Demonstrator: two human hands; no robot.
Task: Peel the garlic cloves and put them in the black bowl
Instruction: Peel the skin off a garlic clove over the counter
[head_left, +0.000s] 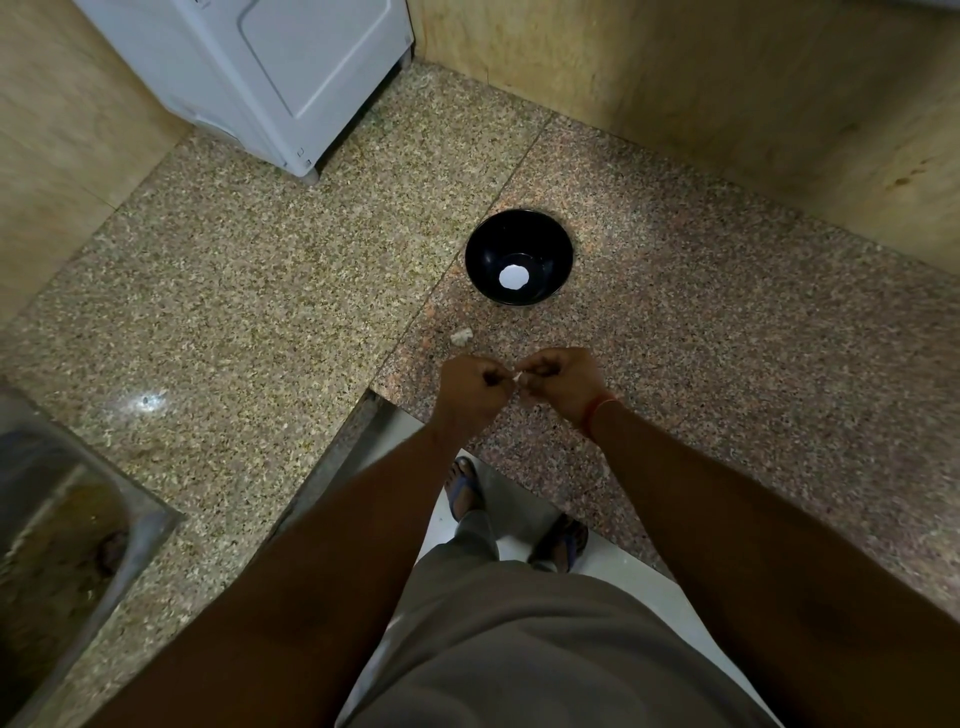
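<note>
A black bowl (519, 257) stands on the speckled granite counter (260, 291), with a bright white spot at its bottom. Just in front of it, my left hand (472, 387) and my right hand (563, 382) meet above the counter's corner, fingers curled. Between their fingertips they pinch a small pale garlic clove (517, 375), mostly hidden by the fingers. A small whitish scrap, garlic or its skin (461, 336), lies on the counter between my hands and the bowl.
A white appliance (270, 73) stands at the back left against the tiled wall. A steel sink (67, 499) is set into the counter at the left. The counter forms an L around me; the floor and my sandalled feet (467, 488) show below.
</note>
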